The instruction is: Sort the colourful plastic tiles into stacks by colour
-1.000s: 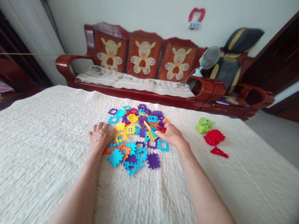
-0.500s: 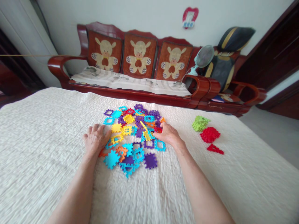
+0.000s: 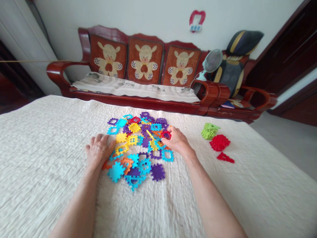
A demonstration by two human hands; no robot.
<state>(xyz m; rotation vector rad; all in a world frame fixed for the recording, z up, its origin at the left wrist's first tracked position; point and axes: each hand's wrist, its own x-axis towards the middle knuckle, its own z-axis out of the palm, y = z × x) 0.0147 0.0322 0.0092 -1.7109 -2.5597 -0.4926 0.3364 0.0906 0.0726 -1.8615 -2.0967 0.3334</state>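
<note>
A loose pile of toothed plastic building tiles lies on the bedspread, in blue, purple, yellow, orange and red. My left hand [image 3: 99,148] rests palm down at the pile's left edge, fingers spread, beside a yellow frame tile [image 3: 121,150]. At the right edge is my right hand [image 3: 177,140], its thumb and fingers apart around a red tile [image 3: 166,134]; no firm grip on it shows. Nearer to me lie a solid blue tile [image 3: 116,172], a blue window tile [image 3: 144,166] and a solid purple tile [image 3: 158,172].
Off to the right sit a heap of green tiles [image 3: 210,131], a stack of red tiles [image 3: 220,142] and a red triangular piece [image 3: 226,157]. Beyond the white quilted bedspread [image 3: 49,138] stands a wooden sofa [image 3: 138,99] with a small fan [image 3: 212,61] by its armrest.
The whole view has shifted slightly. My right hand has edged forward, and more of the red tile shows between its fingers. My left hand stays about where it was.
</note>
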